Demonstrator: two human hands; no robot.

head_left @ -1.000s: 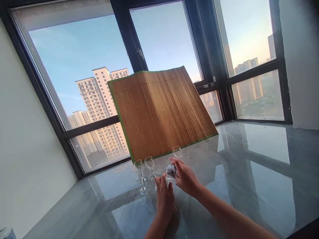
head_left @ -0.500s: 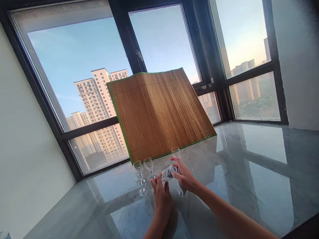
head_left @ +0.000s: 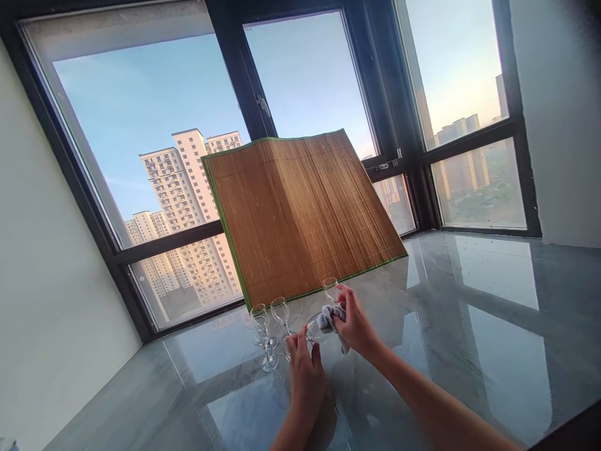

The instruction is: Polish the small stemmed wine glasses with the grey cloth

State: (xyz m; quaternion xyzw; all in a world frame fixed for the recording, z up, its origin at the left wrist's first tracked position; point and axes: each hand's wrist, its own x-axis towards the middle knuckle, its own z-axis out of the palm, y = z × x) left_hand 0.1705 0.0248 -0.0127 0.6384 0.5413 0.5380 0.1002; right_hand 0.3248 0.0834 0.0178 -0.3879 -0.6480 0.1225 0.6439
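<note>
My left hand (head_left: pixel 304 366) is closed around the stem end of a clear wine glass (head_left: pixel 313 327), which is tipped on its side with its bowl toward the right. In my right hand (head_left: pixel 353 322) is a bunched grey cloth (head_left: pixel 330 317), pressed at the bowl's mouth; the fingertips in the cloth are partly hidden. Just left of my left hand stand several small stemmed glasses (head_left: pixel 280 311), upright and close together. Another stemmed glass (head_left: pixel 330 288) stands behind my right hand, its lower part covered by the fingers.
A folded bamboo mat (head_left: pixel 305 213) with green edging leans against the dark-framed window (head_left: pixel 235 62) behind the glasses. The glossy grey stone surface (head_left: pixel 422 369) reflects the windows. A white wall (head_left: pixel 47 263) rises at the left, and another wall (head_left: pixel 563 125) at the right.
My right hand and the cloth have shifted slightly to the right, and more of the cloth shows at the glass's mouth. My left hand stays nearly in place on the glass.
</note>
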